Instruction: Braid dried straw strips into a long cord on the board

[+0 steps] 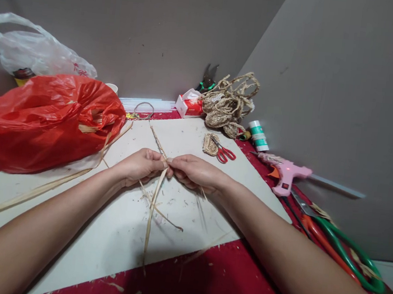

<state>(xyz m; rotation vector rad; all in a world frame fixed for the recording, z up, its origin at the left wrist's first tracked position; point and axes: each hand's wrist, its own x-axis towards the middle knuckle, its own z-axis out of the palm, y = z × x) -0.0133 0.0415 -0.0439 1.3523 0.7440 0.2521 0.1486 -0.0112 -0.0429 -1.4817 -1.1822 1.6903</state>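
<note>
A thin braid of pale, dry straw-like strands (157,139) runs from a thin ring (144,110) at the far edge of the white board toward me. At its near end my left hand (143,166) pinches it between thumb and fingers. My right hand (196,171) is closed on the same spot, thumb tips almost touching. Loose flat strands (154,203) hang from between the hands over the board, and a thin one sticks out below the right hand. The fingertips partly hide where the strands cross.
On the left lies a red plastic bag (48,122) with straw showing. Behind stand a tissue packet (190,104) and coiled braided rope (222,105). Small red-handled scissors (224,153) rest on the white board (190,134). At right are a pink glue gun (288,175) and large green-handled shears (340,246).
</note>
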